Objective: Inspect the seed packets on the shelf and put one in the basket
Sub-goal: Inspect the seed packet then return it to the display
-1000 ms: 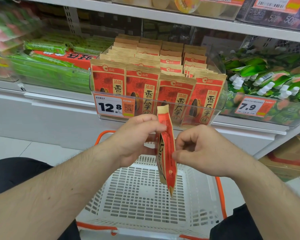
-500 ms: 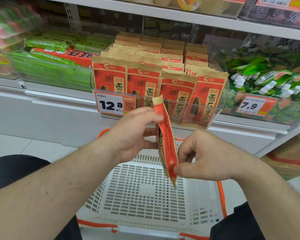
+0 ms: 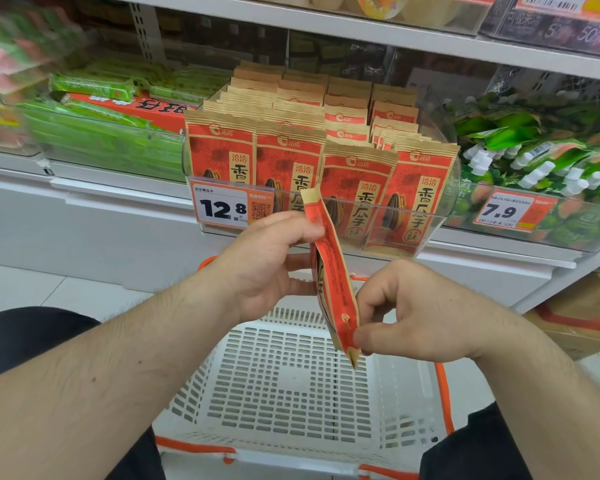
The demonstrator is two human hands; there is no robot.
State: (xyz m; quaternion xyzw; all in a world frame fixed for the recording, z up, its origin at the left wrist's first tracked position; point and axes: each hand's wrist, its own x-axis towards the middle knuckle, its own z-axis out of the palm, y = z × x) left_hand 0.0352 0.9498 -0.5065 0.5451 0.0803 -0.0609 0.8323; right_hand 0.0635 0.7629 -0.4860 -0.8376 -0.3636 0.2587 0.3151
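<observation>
Pinched near the top by the left hand (image 3: 267, 261), thumb over the upper edge and fingers curled behind: one red seed packet (image 3: 333, 271), held edge-on to the camera and tilted, top leaning left. Pinched at the lower corner by the right hand (image 3: 416, 317), thumb and forefinger closed on the paper, remaining fingers curled in. Directly below, clear of the packet: a white slotted basket (image 3: 291, 386) with orange handles, nothing visible inside. Behind the hands, on the shelf (image 3: 395, 32): rows of matching red packets (image 3: 291, 157) standing upright in a clear bin (image 3: 444, 202), with a 12.8 price tag (image 3: 222, 209) on its front. Green packages (image 3: 94, 133) to the left, green pouches (image 3: 534, 147) with white caps to the right above a 7.9 price tag (image 3: 503, 213).
</observation>
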